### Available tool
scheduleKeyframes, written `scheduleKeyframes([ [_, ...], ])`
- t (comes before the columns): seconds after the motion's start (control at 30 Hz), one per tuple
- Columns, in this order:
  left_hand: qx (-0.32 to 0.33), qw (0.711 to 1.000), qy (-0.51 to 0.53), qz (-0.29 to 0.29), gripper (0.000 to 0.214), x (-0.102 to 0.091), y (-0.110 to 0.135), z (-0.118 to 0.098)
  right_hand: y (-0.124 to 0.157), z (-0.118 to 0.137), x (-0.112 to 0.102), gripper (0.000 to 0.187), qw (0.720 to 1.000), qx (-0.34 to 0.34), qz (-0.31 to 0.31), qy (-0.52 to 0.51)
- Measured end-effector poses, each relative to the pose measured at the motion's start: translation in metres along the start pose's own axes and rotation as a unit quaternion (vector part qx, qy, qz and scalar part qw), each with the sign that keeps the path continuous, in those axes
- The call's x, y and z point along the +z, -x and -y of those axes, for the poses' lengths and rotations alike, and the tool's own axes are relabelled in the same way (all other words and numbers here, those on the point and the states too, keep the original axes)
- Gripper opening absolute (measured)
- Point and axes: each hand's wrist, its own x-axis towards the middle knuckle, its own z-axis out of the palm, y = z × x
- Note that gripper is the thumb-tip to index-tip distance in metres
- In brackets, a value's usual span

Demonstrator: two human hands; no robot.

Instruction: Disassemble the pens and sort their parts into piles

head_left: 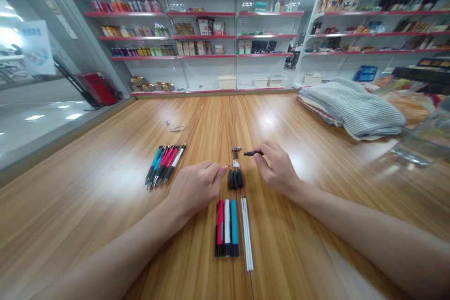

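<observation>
Head camera is looking down at two bare hands working close together over a long wooden table (105, 159). The left hand (197, 190) is pinching a tiny silver pen part (227, 166) between its fingertips, and they are almost closed. The right hand (277, 168) is gripping a short black pen piece (253, 153) in curled fingers, and the piece is poking out toward the left hand. Between the hands, three black pen tips (235, 179) are lying side by side, with a little heap of metal bits (236, 151) just past them. A bunch of whole pens (165, 164) is lying slanted beside the left hand. Closer to the person, red, white and blue pen tubes (227, 227) are lying in a row beside thin white sticks (246, 233). A folded striped cloth (355, 108) is resting well off to the right, and shelves of snacks (197, 33) are standing behind the table.
</observation>
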Motion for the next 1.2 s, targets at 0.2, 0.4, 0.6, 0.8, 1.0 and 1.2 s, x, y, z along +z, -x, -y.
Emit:
scheduleKeyframes([
  [0.2, -0.006, 1.0, 0.007, -0.01, 0.039, 0.001, 0.0, 0.001, 0.001, -0.013, 0.004, 0.016, 0.997, 0.062, 0.049, 0.01],
  [0.4, -0.004, 1.0, 0.002, -0.007, 0.04, 0.002, -0.001, 0.001, 0.006, -0.016, 0.008, 0.026, 0.996, 0.021, 0.084, 0.017],
  [0.6, -0.01, 1.0, 0.005, 0.009, 0.042, 0.004, -0.001, 0.002, 0.006, -0.015, 0.006, 0.029, 0.994, 0.005, 0.109, -0.002],
  [0.8, -0.012, 1.0, 0.006, 0.008, 0.042, 0.004, -0.001, 0.002, 0.006, -0.006, 0.002, 0.027, 0.979, -0.081, 0.176, -0.065],
  [1.0, -0.011, 1.0, 0.009, -0.002, 0.041, 0.005, 0.0, 0.002, 0.005, -0.003, 0.001, 0.027, 0.978, -0.088, 0.176, -0.069],
  [1.2, -0.008, 1.0, 0.015, -0.011, 0.04, 0.005, 0.0, 0.002, 0.006, -0.005, 0.001, 0.027, 0.979, -0.087, 0.176, -0.058],
])
